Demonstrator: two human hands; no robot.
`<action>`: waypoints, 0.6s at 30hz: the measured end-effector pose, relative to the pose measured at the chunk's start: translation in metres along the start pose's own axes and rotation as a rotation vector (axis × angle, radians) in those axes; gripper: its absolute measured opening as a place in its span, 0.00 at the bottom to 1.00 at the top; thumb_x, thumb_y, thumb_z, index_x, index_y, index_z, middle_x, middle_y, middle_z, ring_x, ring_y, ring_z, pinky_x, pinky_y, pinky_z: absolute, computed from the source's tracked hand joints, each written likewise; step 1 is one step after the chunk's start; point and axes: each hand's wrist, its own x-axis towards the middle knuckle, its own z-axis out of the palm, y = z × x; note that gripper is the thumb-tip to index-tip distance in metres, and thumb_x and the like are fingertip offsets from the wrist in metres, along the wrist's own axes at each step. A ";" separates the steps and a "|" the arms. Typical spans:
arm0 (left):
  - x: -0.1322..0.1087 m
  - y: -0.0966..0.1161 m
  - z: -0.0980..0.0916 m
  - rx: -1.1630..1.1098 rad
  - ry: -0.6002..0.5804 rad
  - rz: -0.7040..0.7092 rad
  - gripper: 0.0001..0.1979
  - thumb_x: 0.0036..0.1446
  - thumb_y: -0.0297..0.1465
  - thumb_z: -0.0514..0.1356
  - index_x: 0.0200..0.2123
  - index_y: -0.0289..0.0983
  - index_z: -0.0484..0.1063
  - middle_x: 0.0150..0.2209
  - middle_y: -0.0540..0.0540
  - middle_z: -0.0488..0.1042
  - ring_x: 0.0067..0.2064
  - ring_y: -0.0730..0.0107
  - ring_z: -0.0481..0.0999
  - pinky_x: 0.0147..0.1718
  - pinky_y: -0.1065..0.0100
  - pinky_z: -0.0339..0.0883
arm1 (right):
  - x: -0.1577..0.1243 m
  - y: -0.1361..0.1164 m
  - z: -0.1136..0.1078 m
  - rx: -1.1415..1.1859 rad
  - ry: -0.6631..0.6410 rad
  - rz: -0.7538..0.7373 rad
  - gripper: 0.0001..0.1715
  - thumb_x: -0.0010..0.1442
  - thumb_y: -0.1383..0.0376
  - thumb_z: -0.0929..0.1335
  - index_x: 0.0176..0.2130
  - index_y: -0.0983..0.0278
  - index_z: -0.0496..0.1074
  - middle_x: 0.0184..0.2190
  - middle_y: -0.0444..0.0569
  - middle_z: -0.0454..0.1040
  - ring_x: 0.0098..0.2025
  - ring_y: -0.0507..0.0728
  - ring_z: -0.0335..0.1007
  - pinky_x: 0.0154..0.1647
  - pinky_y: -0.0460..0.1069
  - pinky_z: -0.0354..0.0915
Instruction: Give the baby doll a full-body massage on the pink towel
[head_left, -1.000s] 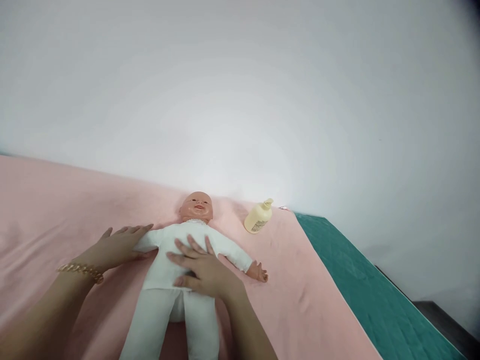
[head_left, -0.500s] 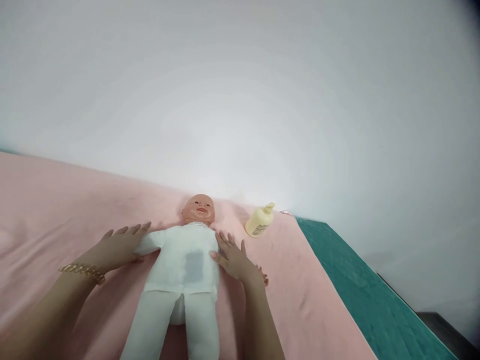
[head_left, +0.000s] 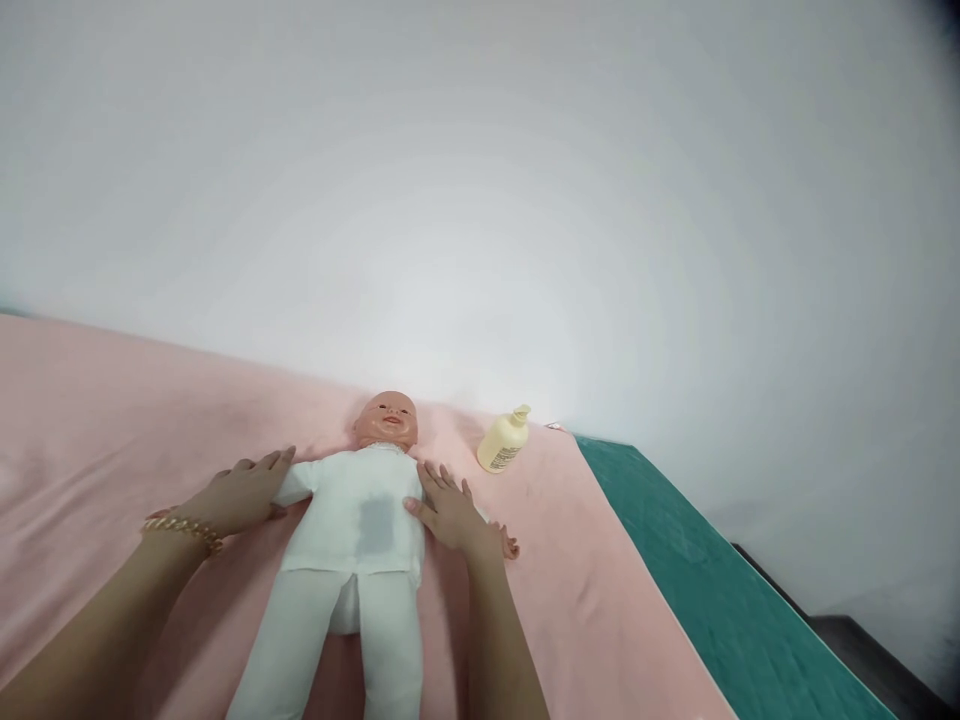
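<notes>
Head view, hands (head_left: 341, 505) covering doll (head_left: 352, 525) arms; feet cut off

We see a pale yellow pump bottle (head_left: 502, 443) lying tilted on the pink blanket (head_left: 112, 420) near the bed's far edge, by the blanket's far right corner. The blanket covers most of the bed; along its right edge a teal sheet (head_left: 705, 590) shows. A plain white wall (head_left: 480, 180) rises behind, and dark floor (head_left: 885, 650) shows at the lower right.
</notes>
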 end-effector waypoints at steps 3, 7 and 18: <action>-0.004 0.004 -0.001 0.051 0.021 -0.040 0.40 0.52 0.33 0.53 0.68 0.28 0.53 0.67 0.27 0.55 0.61 0.34 0.65 0.53 0.43 0.61 | -0.001 0.001 0.005 0.003 0.059 -0.021 0.44 0.67 0.42 0.54 0.72 0.61 0.42 0.73 0.50 0.38 0.74 0.62 0.28 0.71 0.65 0.28; -0.012 -0.007 0.002 0.037 0.155 -0.032 0.37 0.55 0.37 0.52 0.67 0.32 0.54 0.63 0.29 0.65 0.58 0.36 0.68 0.54 0.40 0.57 | -0.013 0.004 0.012 0.102 0.271 -0.038 0.40 0.68 0.48 0.56 0.71 0.62 0.45 0.72 0.52 0.45 0.73 0.59 0.40 0.71 0.58 0.42; -0.077 -0.048 0.032 -0.090 0.425 -0.444 0.37 0.61 0.49 0.43 0.63 0.28 0.58 0.60 0.25 0.66 0.61 0.34 0.62 0.54 0.40 0.54 | -0.055 0.092 0.051 -0.034 0.967 0.478 0.37 0.68 0.53 0.55 0.66 0.74 0.55 0.63 0.71 0.61 0.63 0.70 0.62 0.57 0.62 0.64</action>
